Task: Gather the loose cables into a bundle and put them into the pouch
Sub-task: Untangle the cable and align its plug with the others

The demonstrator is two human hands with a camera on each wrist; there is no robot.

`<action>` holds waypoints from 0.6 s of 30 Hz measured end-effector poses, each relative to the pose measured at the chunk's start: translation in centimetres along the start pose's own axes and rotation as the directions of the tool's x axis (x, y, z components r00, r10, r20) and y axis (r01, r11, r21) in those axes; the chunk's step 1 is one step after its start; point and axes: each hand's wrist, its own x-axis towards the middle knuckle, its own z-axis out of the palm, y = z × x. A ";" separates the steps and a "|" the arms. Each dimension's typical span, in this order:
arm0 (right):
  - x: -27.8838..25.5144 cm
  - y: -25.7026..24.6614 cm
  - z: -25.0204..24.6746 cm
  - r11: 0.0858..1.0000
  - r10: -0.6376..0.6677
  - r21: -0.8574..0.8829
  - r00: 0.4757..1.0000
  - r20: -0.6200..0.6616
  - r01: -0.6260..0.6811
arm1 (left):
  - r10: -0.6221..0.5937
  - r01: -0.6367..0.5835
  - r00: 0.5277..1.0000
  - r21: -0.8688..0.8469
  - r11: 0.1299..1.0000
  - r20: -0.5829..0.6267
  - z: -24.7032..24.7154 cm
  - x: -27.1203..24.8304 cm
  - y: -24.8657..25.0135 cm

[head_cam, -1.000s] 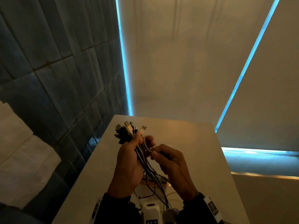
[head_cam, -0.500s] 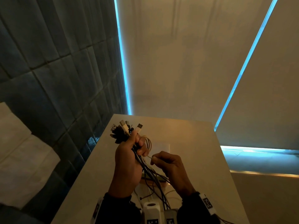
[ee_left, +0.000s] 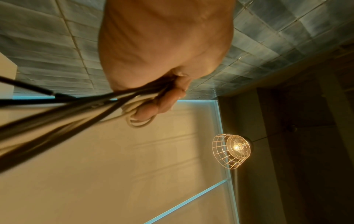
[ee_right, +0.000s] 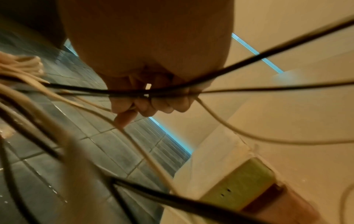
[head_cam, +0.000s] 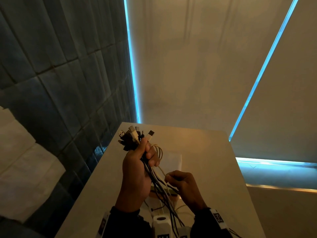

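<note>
From the head camera, the left hand [head_cam: 135, 170] is fisted around a bundle of black and white cables [head_cam: 155, 179], held above the pale tabletop [head_cam: 211, 169], their plug ends [head_cam: 135, 134] fanned out above the thumb and the loose lengths trailing down between the wrists. The right hand [head_cam: 186, 188], just beside and lower, pinches a thin cream-white cable [head_cam: 162, 170] that loops round the left fingers.

The left wrist camera shows fingers [ee_left: 162, 103] curled over dark strands and a cream loop.

In the right wrist view, curled fingertips [ee_right: 124, 118] pinch the cream strand; a flat olive-green pouch [ee_right: 241, 186] lies on the table below.
</note>
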 end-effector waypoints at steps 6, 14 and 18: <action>0.0 4.4 -0.9 0.982 0.091 -0.167 0.996 -0.018 -0.092 | 0.011 -0.010 0.999 -0.015 1.000 0.035 -0.2 -0.1 0.9; 0.8 0.2 -1.5 0.984 -0.122 -0.165 0.940 -0.319 0.072 | -0.036 0.040 0.998 0.087 0.995 -0.045 -0.4 0.4 0.6; -0.3 -6.0 -0.3 0.942 -0.332 -0.044 0.898 -0.289 0.334 | -0.046 0.060 0.994 0.135 0.989 -0.103 0.0 0.4 0.1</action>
